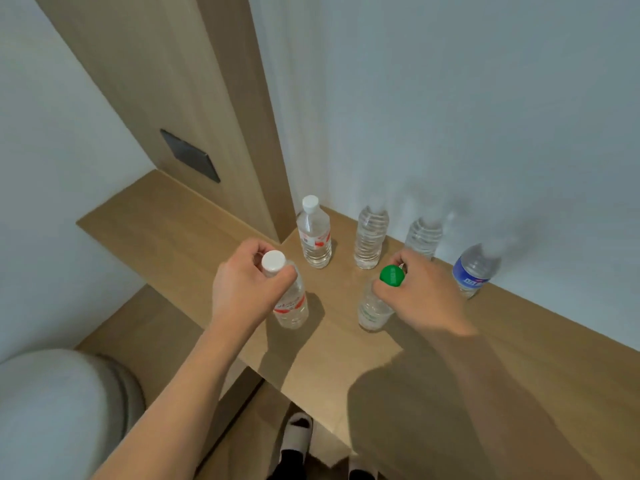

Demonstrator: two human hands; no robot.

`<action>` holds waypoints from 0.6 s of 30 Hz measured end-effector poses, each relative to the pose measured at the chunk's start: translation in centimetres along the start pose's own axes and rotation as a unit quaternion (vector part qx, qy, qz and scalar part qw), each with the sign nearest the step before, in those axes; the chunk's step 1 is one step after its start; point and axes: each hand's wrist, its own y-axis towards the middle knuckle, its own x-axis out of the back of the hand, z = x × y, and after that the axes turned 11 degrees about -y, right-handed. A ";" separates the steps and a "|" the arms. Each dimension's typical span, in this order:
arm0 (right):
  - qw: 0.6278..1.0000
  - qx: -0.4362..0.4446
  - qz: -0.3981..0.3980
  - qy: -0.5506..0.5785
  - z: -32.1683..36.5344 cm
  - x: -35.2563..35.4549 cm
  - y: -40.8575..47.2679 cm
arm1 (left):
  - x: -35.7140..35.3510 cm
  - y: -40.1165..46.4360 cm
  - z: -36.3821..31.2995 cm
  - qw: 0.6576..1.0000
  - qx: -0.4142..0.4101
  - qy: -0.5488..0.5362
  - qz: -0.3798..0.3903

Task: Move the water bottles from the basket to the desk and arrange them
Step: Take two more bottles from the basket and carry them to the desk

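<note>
We've got both arms stretched out over the wooden desk, coming in from the bottom of the view. Our left hand is curled round the neck of a white-capped bottle with a red-and-white label, thumb and fingers wrapped just under the cap, knuckles up. That bottle stands on the desk at about 9 o'clock from the middle of the group. Our right hand pinches the green-capped bottle at its neck, fingers closed round it just beneath the cap, wrist angled in from 4 o'clock; it stands upright too, at roughly 6 o'clock.

Behind them, by the wall, a row runs from 11 to 3 o'clock: another white-capped red-label bottle, two clear ribbed bottles whose tops look blurred, and a blue-label bottle. All stand apart from one another. A slipper shows below the desk edge.
</note>
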 end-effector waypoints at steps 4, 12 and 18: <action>0.999 -0.033 0.004 -0.030 2.1 -1.0 4.0 | -0.8 5.3 2.1 1.000 0.003 0.001 0.022; 0.997 -0.065 -0.005 -0.048 4.3 -5.0 8.6 | -1.9 12.1 6.0 0.997 -0.002 0.047 0.065; 0.995 -0.089 0.023 -0.029 4.8 -6.0 9.4 | -2.2 13.7 8.3 0.994 0.012 0.056 0.091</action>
